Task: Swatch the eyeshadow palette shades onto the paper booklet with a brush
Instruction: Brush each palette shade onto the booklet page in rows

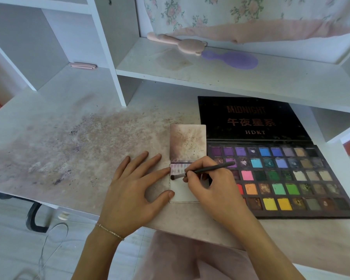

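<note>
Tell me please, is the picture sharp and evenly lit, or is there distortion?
Head view: soft, even daylight, no harsh glare; the shelf edges bow from wide-angle distortion; brush and palette are reasonably sharp; faint shadow lies under the right hand; corners are softer.

We lose the near left pans of the eyeshadow palette [281,178] behind the right hand [212,184], which also covers the right part of the paper booklet [187,146]. Whether the brush [202,171] tip touches the page, we cannot tell. The floral cloth [251,15] runs off the far edge.
</note>
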A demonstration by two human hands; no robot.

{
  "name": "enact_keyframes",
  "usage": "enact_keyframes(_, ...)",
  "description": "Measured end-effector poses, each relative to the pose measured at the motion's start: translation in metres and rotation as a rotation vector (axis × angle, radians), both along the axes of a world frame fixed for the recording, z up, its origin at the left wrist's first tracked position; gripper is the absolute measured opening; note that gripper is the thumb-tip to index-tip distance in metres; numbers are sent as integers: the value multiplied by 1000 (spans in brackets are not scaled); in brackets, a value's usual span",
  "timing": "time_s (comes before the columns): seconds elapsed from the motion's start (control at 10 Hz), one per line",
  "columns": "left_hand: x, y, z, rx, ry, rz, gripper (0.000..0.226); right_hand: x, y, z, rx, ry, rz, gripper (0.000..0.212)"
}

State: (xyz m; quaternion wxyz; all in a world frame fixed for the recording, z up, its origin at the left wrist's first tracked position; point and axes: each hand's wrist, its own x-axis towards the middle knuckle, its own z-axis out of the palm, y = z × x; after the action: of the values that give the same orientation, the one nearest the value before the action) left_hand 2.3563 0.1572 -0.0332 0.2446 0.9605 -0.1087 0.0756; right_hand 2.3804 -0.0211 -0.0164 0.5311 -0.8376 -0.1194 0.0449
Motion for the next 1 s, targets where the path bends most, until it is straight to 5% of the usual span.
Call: enact_keyframes(1.0, 0, -1, 0, -1, 14, 0, 51, 1, 0, -2, -16, -6, -1, 11)
